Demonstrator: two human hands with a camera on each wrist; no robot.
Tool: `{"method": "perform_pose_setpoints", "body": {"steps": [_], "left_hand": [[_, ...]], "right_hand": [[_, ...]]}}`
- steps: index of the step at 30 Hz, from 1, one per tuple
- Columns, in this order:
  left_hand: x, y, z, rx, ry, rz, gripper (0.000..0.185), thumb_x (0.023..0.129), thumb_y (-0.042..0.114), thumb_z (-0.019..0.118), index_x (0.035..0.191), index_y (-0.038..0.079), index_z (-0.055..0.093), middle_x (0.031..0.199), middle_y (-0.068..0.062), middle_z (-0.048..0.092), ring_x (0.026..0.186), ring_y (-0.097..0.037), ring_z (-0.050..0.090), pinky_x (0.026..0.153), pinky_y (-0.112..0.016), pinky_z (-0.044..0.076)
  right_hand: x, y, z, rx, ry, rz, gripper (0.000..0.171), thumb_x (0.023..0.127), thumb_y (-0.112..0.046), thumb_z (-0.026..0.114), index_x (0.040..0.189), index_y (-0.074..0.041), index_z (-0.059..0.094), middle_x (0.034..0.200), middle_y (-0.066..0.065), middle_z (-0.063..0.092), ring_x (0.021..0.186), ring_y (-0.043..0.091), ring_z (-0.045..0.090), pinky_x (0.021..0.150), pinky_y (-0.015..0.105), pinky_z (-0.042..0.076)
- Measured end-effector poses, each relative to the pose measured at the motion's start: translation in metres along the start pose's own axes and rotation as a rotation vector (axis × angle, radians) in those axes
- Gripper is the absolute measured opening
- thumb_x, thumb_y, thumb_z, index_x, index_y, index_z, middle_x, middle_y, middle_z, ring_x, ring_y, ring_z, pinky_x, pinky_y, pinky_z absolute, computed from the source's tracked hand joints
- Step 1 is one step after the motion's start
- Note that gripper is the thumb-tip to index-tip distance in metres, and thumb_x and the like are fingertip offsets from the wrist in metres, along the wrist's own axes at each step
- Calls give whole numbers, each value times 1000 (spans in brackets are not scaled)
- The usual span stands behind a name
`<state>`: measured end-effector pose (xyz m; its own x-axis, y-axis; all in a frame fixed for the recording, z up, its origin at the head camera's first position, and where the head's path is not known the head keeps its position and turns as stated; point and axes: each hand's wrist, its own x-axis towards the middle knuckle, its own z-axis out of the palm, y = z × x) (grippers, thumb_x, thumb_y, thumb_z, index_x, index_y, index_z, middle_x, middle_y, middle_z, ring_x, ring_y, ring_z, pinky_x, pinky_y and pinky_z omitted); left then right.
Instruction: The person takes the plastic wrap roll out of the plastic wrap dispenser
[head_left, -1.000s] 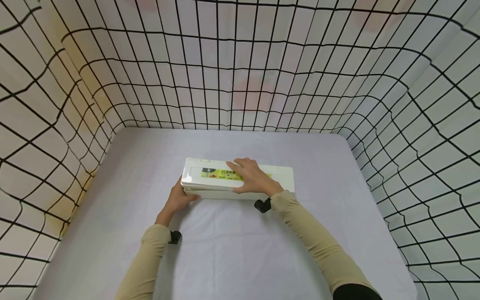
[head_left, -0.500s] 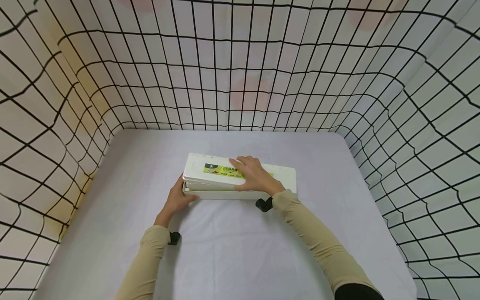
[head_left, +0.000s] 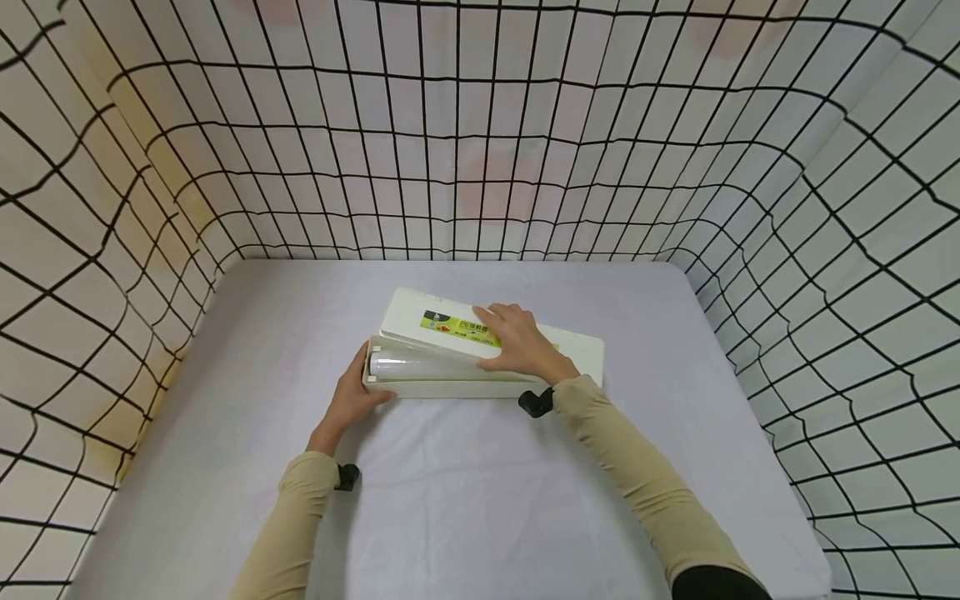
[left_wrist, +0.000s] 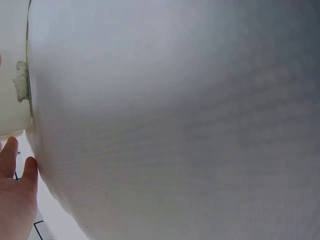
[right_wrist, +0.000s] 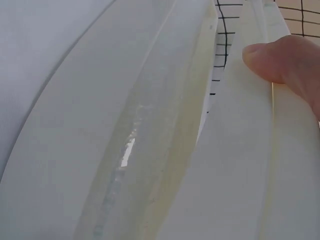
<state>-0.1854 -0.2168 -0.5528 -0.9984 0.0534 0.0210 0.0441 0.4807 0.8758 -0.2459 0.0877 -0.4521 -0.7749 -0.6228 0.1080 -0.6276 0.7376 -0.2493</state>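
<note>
Cling-film dispenser box (head_left: pixel 480 385), long and white, lies across the middle of the pale cloth-covered table (head_left: pixel 480 500), well apart from the black wire grid panels (head_left: pixel 480 150) that wall the table on three sides. Its hinged lid (head_left: pixel 420 321) stands tilted up and back along the far edge, so the box is open at the front, and a clear roll of film (head_left: pixel 420 365) lies lengthwise inside the tray. A yellow-green printed label (head_left: pixel 457 327) runs along the top of the lid (the print is too small to read).

The left hand (head_left: pixel 354 400) grips the left end of the tray, fingers curled round the corner and the thumb lying along the front wall. In the left wrist view only the fingers (left_wrist: pixel 15 200) show beside the cloth and a strip of the box's white wall (left_wrist: pixel 12 60).

The right hand (head_left: pixel 521 346) holds the lid near its middle, fingers spread over the top and the thumb under the raised front edge. The right wrist view shows the thumb (right_wrist: pixel 285 60) pressed on the lid's inner face, with the glossy film roll (right_wrist: pixel 130 150) in the tray beside it.

Both sleeves are beige, each with a small black camera mount (head_left: pixel 536 402) at the wrist.
</note>
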Motion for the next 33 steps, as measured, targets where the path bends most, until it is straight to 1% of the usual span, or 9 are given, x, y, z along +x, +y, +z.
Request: {"method": "perform_pose_setpoints", "body": {"steps": [4,9,13,19,22,23,26,28,33], "left_hand": [[0,-2,0,2,-1,13,102,68,2,78,150,10,18,147,-21,37,137,-39,33,114,-55,24],[1,-3,1,8,1,23,102,68,4,79,150,10,18,146,-21,38,135,-39,35,113,-55,25],[0,-2,1,10,1,24,102,68,4,79,150,10,18,146,-21,38,135,-39,35,113,-55,25],[-1,0,1,10,4,20,103,68,3,79,150,9,17,146,-21,38,135,-39,35,114,-55,25],[-2,1,1,11,-3,12,102,69,3,78,150,9,16,146,-21,37,135,-39,35,113,-55,25],[-2,1,1,11,-7,8,102,69,3,78,150,9,16,147,-21,37,135,-39,35,114,-55,25],[-2,2,1,6,-11,0,102,69,3,78,150,9,15,147,-21,36,136,-39,33,114,-55,24],[-2,2,1,4,-12,-3,102,70,3,78,150,9,15,148,-21,36,137,-39,33,114,-55,23],[-1,2,1,4,-13,-8,103,70,3,78,151,8,15,148,-21,35,137,-38,32,115,-54,23]], "right_hand": [[-2,4,-1,3,10,27,86,73,-44,74,144,-12,37,137,17,48,123,35,46,96,53,39],[-6,7,-5,5,25,43,87,74,-44,73,144,-10,37,137,18,48,124,38,45,96,57,39],[-9,10,-7,33,49,56,86,74,-41,74,144,-8,37,135,21,48,124,40,45,96,60,37],[-16,18,-10,51,102,77,84,74,-44,70,144,-10,38,130,20,50,116,38,47,90,54,37],[-20,21,-12,66,95,107,86,73,-43,72,144,-9,37,133,21,49,117,39,47,90,54,37],[-20,23,-13,79,83,124,87,73,-42,73,144,-8,36,135,21,48,119,40,46,91,56,36],[-22,25,-17,71,68,155,88,72,-40,74,145,-7,35,138,21,46,120,40,46,91,55,37],[-23,27,-19,59,64,173,88,73,-41,73,145,-9,34,139,19,45,120,39,46,92,54,37],[-26,29,-22,56,89,186,88,73,-40,73,145,-8,35,138,20,46,116,39,47,91,54,38]]}}
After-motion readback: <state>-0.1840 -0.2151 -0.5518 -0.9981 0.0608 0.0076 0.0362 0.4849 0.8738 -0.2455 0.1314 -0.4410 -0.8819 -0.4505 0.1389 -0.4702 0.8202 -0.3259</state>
